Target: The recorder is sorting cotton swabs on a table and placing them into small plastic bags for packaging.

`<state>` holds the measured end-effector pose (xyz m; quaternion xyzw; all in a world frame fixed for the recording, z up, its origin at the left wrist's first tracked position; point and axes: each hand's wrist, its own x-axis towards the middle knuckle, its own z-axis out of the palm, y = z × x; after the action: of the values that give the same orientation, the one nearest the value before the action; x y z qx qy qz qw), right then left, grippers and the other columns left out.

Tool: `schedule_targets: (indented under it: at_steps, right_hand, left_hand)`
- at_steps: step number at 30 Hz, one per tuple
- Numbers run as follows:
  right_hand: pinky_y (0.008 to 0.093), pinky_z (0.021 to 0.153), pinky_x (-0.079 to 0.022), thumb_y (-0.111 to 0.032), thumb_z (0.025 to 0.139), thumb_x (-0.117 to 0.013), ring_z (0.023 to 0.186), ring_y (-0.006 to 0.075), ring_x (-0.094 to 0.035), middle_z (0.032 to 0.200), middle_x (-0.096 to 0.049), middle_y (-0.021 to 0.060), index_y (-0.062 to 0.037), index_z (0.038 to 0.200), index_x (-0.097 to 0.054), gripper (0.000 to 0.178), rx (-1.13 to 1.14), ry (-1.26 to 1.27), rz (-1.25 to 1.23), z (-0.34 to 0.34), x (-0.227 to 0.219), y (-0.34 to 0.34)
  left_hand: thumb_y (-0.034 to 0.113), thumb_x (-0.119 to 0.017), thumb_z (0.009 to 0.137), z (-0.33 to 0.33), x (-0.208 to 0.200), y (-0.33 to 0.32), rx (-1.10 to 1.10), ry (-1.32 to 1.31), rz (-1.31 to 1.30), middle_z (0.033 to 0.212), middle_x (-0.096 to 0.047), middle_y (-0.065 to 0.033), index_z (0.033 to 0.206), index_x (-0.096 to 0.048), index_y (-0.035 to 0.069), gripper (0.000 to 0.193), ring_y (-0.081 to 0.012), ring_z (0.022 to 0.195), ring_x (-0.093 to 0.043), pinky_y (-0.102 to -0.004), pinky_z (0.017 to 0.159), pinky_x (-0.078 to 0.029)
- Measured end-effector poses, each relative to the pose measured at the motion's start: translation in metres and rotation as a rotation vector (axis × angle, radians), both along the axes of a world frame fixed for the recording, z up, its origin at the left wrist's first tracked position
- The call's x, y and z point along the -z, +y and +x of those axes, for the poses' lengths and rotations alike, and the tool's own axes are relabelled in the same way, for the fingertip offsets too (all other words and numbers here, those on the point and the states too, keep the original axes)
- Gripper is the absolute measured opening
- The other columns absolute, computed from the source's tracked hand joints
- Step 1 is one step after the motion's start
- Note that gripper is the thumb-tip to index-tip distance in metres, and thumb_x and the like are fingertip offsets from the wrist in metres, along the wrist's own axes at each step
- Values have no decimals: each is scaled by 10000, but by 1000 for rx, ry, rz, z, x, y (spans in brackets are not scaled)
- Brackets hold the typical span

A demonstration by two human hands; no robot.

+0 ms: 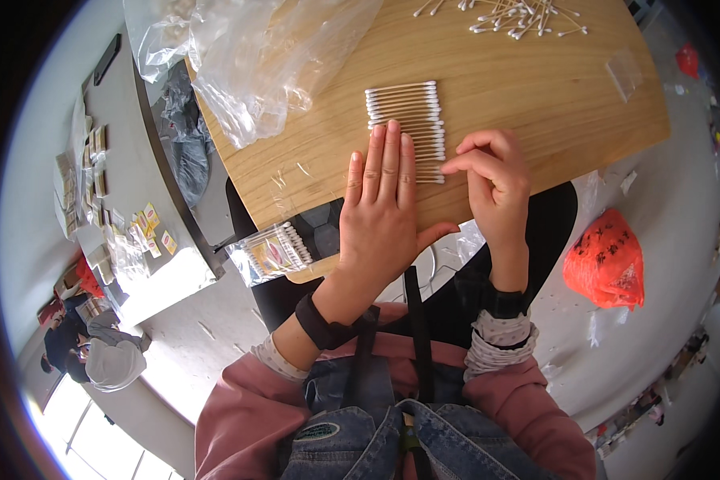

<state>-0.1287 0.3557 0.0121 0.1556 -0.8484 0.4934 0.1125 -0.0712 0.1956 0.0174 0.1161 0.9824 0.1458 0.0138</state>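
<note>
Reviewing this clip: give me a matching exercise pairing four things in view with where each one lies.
Things:
1. neat row of cotton swabs
2. loose pile of cotton swabs
3. packed bag of swabs
4. orange plastic bag

Places:
A. on the floor, to the person's right
B. at the table's far edge
C. partly under the left hand
D. at the table's near left corner

Pairs: 1-C, 2-B, 3-D, 4-A

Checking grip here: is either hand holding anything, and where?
Nothing gripped: left hand lies flat on the row of white cotton swabs; right hand fingertips touch its right ends.
</note>
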Motion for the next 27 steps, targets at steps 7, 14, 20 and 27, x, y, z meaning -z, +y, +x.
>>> schedule_targets:
  at_steps: [7, 14, 20, 27]
  right_hand:
    - [334, 644, -454, 165, 753, -608, 835, 231, -578, 863, -593, 47, -78, 795, -729, 274, 28, -31, -47, 0, 0, -1]
    - [336, 653, -465, 164, 756, -608, 846, 238, -582, 870, -600, 49, -84, 807, -737, 285, 11, 39, 30, -3, 3, -1]
    - [345, 669, -466, 164, 753, -610, 845, 243, -578, 887, -602, 46, -96, 822, -744, 300, 46, -44, -55, -1, 2, -1]
    - [282, 707, -467, 158, 822, -568, 867, 196, -586, 946, -612, 62, -47, 861, -762, 285, 49, 31, 70, -5, 3, -3]
  left_hand:
    - [766, -588, 751, 0, 0, 0, -6, 13, -3, 1620, -251, -252, 1517, -306, -94, 1186, -377, 1525, -212, -505, 1223, -199]
    - [767, -590, 750, -1, 0, 0, -9, 14, 2, 1618, -257, -250, 1518, -305, -92, 1187, -376, 1525, -214, -504, 1225, -194]
    - [758, -593, 769, -1, 0, 0, 7, 8, 23, 1607, -252, -278, 1526, -252, -112, 1203, -400, 1522, -207, -527, 1219, -191]
    - [761, -593, 767, -1, 0, -1, 8, 13, 26, 1605, -256, -280, 1524, -254, -114, 1206, -400, 1522, -208, -528, 1219, -189]
